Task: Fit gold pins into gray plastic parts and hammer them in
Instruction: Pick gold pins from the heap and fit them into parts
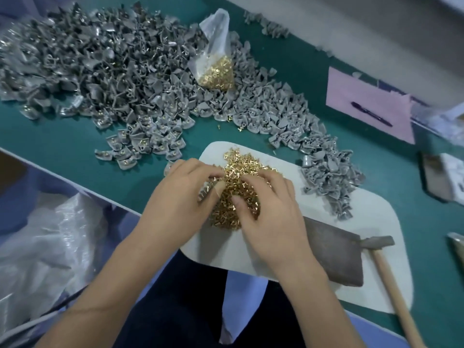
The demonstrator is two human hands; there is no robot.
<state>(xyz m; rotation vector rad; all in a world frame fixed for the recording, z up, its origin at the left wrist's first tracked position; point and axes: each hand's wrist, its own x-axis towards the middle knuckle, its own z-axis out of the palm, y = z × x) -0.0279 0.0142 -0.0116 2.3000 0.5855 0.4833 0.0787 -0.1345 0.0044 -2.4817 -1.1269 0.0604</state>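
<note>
A worker's two hands met over a heap of gold pins (238,187) on a white mat (364,259) laid at the near edge of a green surface (62,141). The left hand (183,197) had its fingers curled round a gray part (207,190), holding it against the heap's left side. The right hand (266,209) rested on the heap with fingers bent, its fingertips among the pins; whether it had pinched one could not be told.

Judging by the pose, the fitting step was in hand: a pin was being picked and set into the held part, with hammering yet to come. The hammer (391,267) lay untouched at the mat's right, its head beside a dark metal block (336,257). The next move would call for seating a pin in the part's hole, then resting the part on a firm spot and freeing a hand for the hammer.

Loose gray parts lay in a small pile (331,179) on the mat's far right corner and in a large mound (113,66) across the far surface, where a clear bag of pins (217,69) stood. A pen (371,113) lay on pink paper (364,96) at far right.
</note>
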